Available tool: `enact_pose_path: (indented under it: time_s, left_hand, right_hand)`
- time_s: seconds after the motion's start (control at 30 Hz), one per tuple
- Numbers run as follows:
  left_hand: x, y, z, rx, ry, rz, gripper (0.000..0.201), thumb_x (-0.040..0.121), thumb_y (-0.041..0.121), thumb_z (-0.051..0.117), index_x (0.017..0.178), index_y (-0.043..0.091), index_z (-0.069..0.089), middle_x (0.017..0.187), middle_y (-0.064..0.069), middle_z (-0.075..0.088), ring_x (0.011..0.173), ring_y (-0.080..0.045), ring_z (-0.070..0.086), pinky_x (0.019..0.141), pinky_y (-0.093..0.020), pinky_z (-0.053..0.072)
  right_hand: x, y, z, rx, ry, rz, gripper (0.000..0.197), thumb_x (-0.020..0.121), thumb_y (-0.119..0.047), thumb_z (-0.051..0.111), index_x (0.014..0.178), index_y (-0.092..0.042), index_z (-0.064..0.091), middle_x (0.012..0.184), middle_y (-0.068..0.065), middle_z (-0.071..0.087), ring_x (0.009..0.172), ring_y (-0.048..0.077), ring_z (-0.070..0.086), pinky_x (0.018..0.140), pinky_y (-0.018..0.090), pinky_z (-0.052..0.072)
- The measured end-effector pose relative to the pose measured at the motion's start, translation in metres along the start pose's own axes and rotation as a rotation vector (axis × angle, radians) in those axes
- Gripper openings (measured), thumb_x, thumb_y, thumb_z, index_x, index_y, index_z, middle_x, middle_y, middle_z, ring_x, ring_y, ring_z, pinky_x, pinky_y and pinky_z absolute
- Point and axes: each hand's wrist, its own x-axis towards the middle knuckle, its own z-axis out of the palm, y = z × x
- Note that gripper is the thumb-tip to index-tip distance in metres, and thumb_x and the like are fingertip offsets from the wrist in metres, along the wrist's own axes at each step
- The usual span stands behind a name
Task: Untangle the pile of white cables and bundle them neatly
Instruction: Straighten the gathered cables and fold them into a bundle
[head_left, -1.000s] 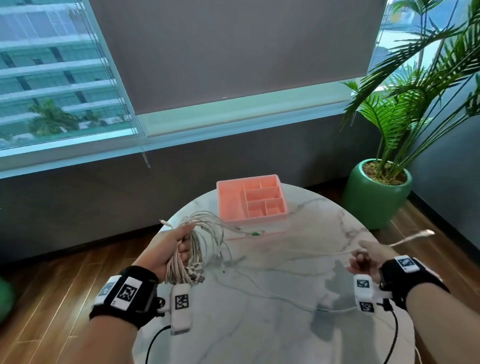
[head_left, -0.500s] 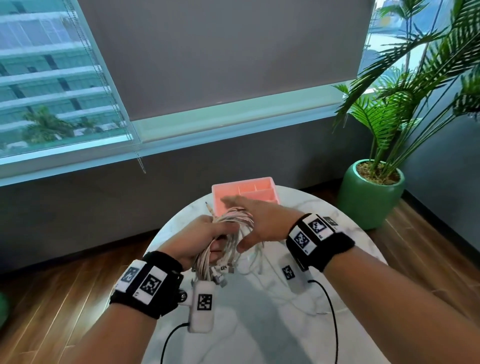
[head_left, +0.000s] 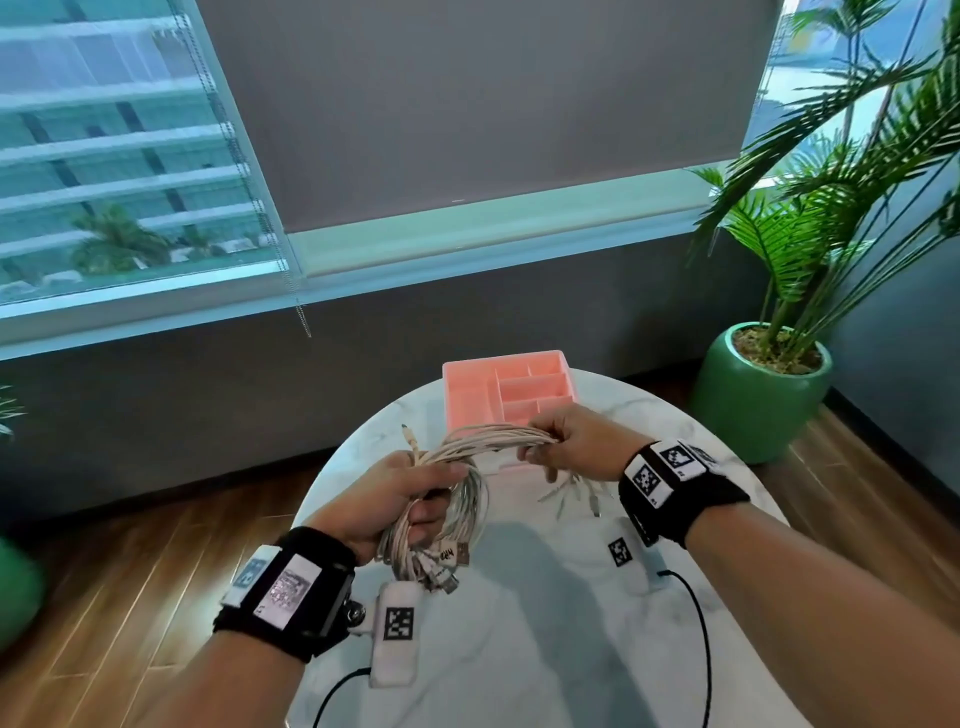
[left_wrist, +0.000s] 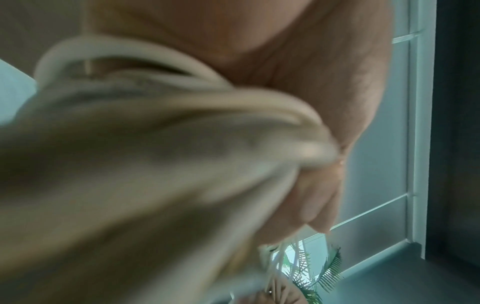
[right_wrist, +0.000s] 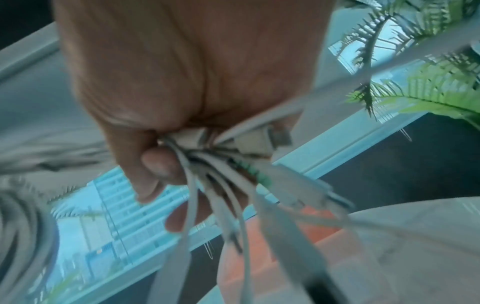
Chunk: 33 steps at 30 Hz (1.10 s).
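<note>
A bundle of white cables (head_left: 470, 467) hangs in the air above the round marble table (head_left: 545, 597). My left hand (head_left: 400, 499) grips the looped part of the bundle, and USB plugs (head_left: 441, 564) dangle below it. My right hand (head_left: 569, 441) grips the other end of the strands, pulled taut to the right, with loose connector ends (head_left: 571, 491) hanging under it. In the right wrist view the fingers (right_wrist: 158, 164) curl round several cable ends (right_wrist: 233, 164). The left wrist view is blurred, filled by cables (left_wrist: 155, 144) against the palm.
A pink compartment tray (head_left: 511, 389) stands at the table's far edge, just behind the hands. A potted palm in a green pot (head_left: 758, 395) stands on the wooden floor to the right. A window and grey wall lie beyond the table.
A second ago my right hand was out at the right, pulling one cable. It came in to the bundle, closed on the strands and now draws them taut to the right.
</note>
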Motion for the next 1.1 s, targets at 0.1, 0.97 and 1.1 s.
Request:
enact_pose_path:
  time_s: [0.1,0.97,1.1]
  left_hand:
    - [0.003,-0.004,0.002,-0.081,-0.002,0.009,0.029,0.081,0.026,0.078,0.069,0.014,0.054,0.049,-0.002,0.03,0.036,-0.015,0.032,0.038,-0.022,0.029]
    - [0.037,-0.032,0.052,-0.416,0.231,0.369,0.051,0.099,0.035,0.06,0.058,0.015,0.038,0.047,-0.001,0.03,0.038,-0.013,0.035,0.044,-0.028,0.041]
    - [0.041,-0.036,0.056,-0.346,0.375,0.399,0.054,0.096,0.037,0.063,0.052,0.015,0.04,0.046,-0.003,0.033,0.037,-0.015,0.036,0.045,-0.027,0.04]
  right_hand:
    - [-0.003,0.001,0.004,-0.17,0.131,-0.008,0.022,0.098,-0.025,0.059,0.076,-0.027,0.056,0.063,-0.008,0.056,0.054,0.009,0.054,0.056,0.027,0.048]
    - [-0.024,0.013,0.132,0.888,0.333,0.279,0.01,0.087,-0.006,0.058,0.087,-0.012,0.066,0.063,0.01,0.062,0.048,0.022,0.054,0.047,0.032,0.05]
    - [-0.024,0.009,0.135,0.709,0.305,0.312,0.021,0.094,0.001,0.044,0.082,-0.011,0.056,0.051,0.007,0.049,0.037,0.02,0.044,0.042,0.028,0.04]
